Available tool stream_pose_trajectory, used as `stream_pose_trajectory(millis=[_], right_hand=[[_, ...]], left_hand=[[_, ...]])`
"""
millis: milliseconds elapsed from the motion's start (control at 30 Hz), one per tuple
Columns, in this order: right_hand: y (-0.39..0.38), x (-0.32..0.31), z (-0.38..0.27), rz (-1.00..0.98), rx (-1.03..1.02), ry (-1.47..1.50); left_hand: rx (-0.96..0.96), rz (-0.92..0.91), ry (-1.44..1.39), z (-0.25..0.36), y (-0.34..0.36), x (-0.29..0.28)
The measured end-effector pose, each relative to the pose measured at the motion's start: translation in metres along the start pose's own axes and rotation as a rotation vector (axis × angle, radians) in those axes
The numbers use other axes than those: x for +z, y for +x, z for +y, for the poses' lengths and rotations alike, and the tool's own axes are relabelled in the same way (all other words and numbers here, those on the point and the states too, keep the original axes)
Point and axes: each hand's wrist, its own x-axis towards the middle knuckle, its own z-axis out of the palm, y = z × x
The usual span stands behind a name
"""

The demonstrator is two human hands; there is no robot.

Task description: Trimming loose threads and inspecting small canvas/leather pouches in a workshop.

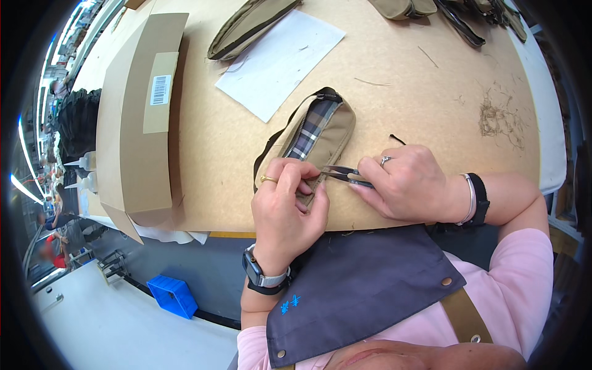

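A khaki fabric pouch (pixel 339 129) lies lengthwise before me, its zipper partly open on a plaid lining (pixel 311 123), with a black strap along its left side. My left hand (pixel 287 203) pinches the pouch's near end with curled fingers. My right hand (pixel 407 185) grips a pair of dark-handled thread snips (pixel 345 172), whose blades sit at the pouch's right edge beside my left fingertips; whether they touch thread I cannot tell. A short black strip (pixel 396 139) lies just above my right hand.
A cardboard box (pixel 126 129) stands left, another pouch (pixel 243 34) and white paper (pixel 277 68) lie behind, more khaki pieces (pixel 401 7) at back. Loose threads (pixel 499 120) lie right. A blue crate (pixel 172 296) is lower left; small co-workers (pixel 57 250) show at far left.
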Motion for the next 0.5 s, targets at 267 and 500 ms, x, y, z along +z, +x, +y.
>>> stream_pose_trajectory(millis=[267, 500], right_hand=[[0.0005, 0.0031, 0.0020, 0.052, -0.045, -0.066], [0.0043, 0.0073, 0.0001, 0.045, 0.024, -0.144]], left_hand=[[0.010, 0.026, 0.070, -0.0007, -0.0033, 0.0044], [0.062, 0.048, 0.152, -0.0003, -0.0036, 0.0043]])
